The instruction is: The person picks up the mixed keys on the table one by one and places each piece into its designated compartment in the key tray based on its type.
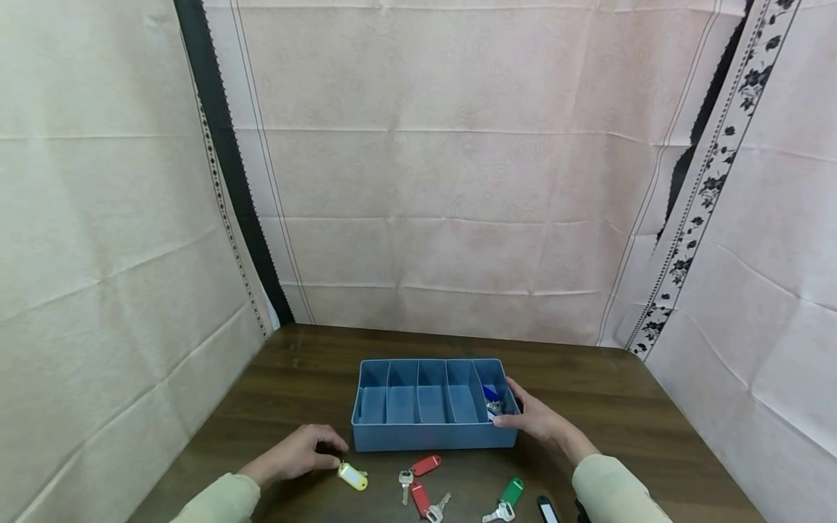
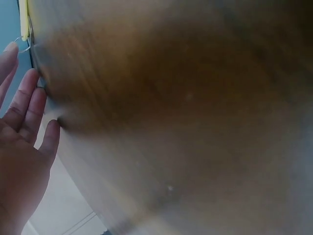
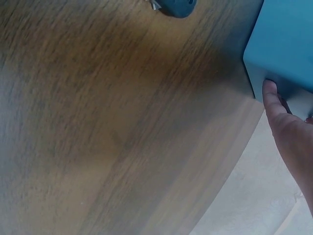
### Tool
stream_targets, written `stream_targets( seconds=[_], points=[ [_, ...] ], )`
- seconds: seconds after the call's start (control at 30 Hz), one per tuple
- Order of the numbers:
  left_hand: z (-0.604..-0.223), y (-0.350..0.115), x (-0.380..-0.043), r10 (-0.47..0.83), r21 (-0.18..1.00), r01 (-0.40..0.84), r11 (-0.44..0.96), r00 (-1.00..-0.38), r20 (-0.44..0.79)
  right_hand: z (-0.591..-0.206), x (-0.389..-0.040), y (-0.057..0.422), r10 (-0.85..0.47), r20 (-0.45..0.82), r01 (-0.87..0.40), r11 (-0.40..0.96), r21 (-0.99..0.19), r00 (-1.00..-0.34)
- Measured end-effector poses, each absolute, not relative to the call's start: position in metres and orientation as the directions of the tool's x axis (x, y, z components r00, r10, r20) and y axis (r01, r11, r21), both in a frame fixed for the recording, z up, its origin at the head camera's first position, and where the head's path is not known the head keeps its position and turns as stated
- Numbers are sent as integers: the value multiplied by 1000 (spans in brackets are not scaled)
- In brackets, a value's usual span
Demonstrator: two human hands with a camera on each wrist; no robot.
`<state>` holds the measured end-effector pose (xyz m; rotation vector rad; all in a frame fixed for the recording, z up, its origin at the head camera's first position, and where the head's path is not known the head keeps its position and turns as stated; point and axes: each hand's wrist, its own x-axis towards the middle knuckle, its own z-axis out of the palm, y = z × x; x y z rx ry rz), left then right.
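My left hand is low over the table, its thumb and forefinger apart beside a yellow key tag. In the left wrist view the tag has a wire ring close to a fingertip; contact is unclear. The other fingers of that hand reach forward, spread. My right hand holds the right end of a blue compartment tray, thumb at the front and fingers behind. The right wrist view shows a finger of this hand against the tray's outer wall. Blue and white small things sit in the rightmost compartment.
In front of the tray lie two red key tags with keys, a green key tag with a key, and a black tag at the lower edge. Pale cloth hangs around the wooden table.
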<state>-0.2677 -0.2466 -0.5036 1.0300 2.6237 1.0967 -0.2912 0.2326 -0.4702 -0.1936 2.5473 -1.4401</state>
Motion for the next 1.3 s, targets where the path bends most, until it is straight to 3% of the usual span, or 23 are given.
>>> stream_targets(
  seconds=[0.83, 1.03, 1.3],
  points=[
    [-506, -240, -273, 703, 633, 619, 465, -693, 162, -473, -292, 234, -211, -110, -14, 509, -860, -971],
    [-506, -238, -273, 721, 606, 669, 431, -659, 214, -474, -293, 235, -211, -111, -11, 504, -864, -971],
    [-499, -237, -269, 676, 717, 553, 425, -720, 155, -475, -294, 235, -213, -109, -15, 506, -862, -971]
  ],
)
